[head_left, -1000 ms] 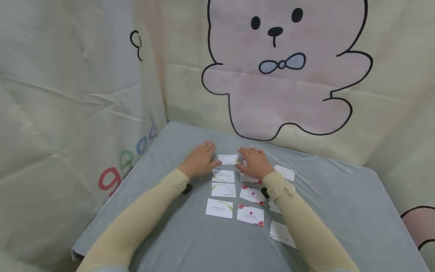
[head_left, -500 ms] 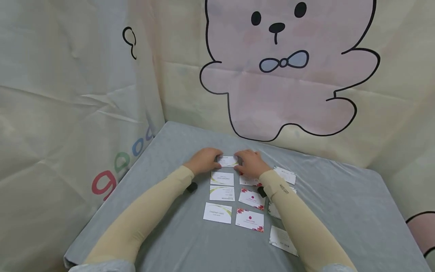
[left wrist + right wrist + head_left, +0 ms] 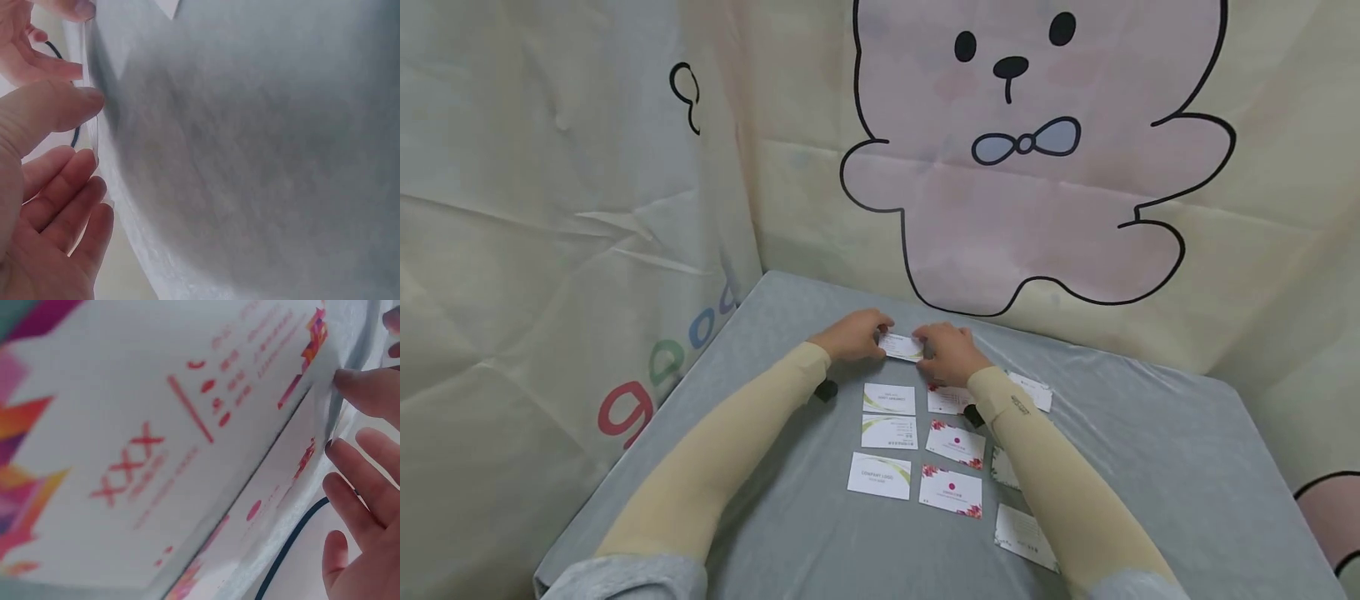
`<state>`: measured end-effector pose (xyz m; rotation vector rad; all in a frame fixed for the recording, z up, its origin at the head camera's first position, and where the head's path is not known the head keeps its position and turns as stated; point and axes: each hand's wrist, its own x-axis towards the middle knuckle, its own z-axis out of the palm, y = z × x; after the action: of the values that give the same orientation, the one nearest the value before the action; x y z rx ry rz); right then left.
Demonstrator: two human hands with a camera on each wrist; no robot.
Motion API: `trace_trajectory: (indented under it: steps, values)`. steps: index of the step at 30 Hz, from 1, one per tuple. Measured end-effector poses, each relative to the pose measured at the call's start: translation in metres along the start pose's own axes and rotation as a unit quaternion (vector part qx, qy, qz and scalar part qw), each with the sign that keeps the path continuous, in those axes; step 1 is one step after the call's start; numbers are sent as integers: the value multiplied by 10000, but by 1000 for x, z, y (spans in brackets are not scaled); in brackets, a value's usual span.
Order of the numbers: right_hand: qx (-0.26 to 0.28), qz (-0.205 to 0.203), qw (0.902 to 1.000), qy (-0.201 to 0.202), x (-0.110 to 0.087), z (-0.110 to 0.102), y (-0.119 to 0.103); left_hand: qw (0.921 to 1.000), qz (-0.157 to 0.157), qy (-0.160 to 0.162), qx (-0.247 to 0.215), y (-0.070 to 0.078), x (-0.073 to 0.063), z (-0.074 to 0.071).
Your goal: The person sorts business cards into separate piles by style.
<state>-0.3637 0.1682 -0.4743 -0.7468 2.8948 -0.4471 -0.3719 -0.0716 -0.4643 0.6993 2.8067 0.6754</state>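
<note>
A white business card [image 3: 901,347] with a green-yellow curve is held at the far end of the left column, raised off the cloth. My left hand [image 3: 853,335] pinches its left edge between thumb and fingers; in the left wrist view the card [image 3: 92,125] shows as a thin edge. On the opposite edge, my right hand [image 3: 953,354] pinches with its thumb and fingertips. Nearer me lie matching cards, one [image 3: 889,399] closest to the held card. Red-flowered cards form a middle column, one [image 3: 949,400] partly under the right wrist.
A grey cloth covers the table [image 3: 805,525]. To the right, a column of leaf-patterned cards [image 3: 1025,536] is partly hidden by the right forearm. A printed curtain [image 3: 805,208] with a bear stands behind the table's far edge.
Both hands have come in from flat, spread positions beside the card to pinch its two sides. The card has then risen and moved slightly away from me.
</note>
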Motion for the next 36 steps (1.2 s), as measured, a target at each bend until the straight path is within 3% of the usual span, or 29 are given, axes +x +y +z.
trace_trajectory:
  steps: [7,12,15,19,25,28,31,36]
  values:
    - [350,489,9982,-37,-1,2,14,9994,127,-196,259,2,15,11]
    - [473,476,9977,107,-11,-3,11,9999,80,-86,-38,0,11,12]
    - [448,351,9982,200,-20,-7,1,9998,147,-23,-156,-4,-5,6]
    - [382,202,9990,149,-39,-6,-14,9995,275,-5,-173,-8,-41,0]
    - [201,-190,9995,-120,-62,16,-34,9991,398,55,-130,-11,-90,20]
    - [136,-389,9989,-241,-68,28,-42,9985,487,111,-219,-10,-102,35]
    - [72,-486,9981,-377,-69,35,-48,9987,346,111,-361,-11,-114,47]
    - [-61,-600,9972,-440,-65,36,-54,9983,36,161,-565,-14,-122,52]
